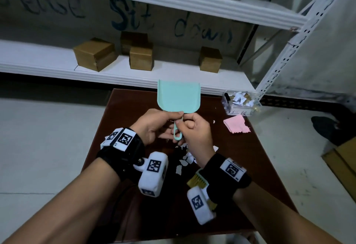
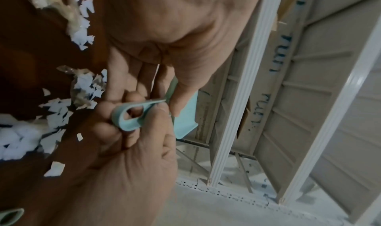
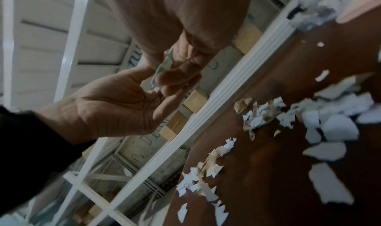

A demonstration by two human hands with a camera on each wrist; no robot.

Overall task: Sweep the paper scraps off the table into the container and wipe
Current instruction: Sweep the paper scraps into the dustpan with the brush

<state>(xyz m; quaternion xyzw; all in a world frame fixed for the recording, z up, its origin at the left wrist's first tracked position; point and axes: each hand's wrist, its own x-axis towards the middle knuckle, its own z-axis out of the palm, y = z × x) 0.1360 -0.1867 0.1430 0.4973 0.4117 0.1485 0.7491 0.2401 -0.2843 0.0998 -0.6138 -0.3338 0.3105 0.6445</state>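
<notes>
Near my edge of the worktop, a small brush lies under my right wrist; only the head view shows it. Just beyond, white paper scraps lie bunched in the middle of the worktop, and the wrist views show many more of them, some mixed with crumpled tan bits, than the head view does.

Above the scraps I hold a mint dustpan off the worktop, pan pointing away from me. My right hand has its grip curled tight round the looped handle, which the left wrist view shows plainly. My left hand pinches the handle's neck with thumb and fingers.

Toward the far right corner lies a pink cloth, and past it, at the corner, a clear container with scraps already inside.
</notes>
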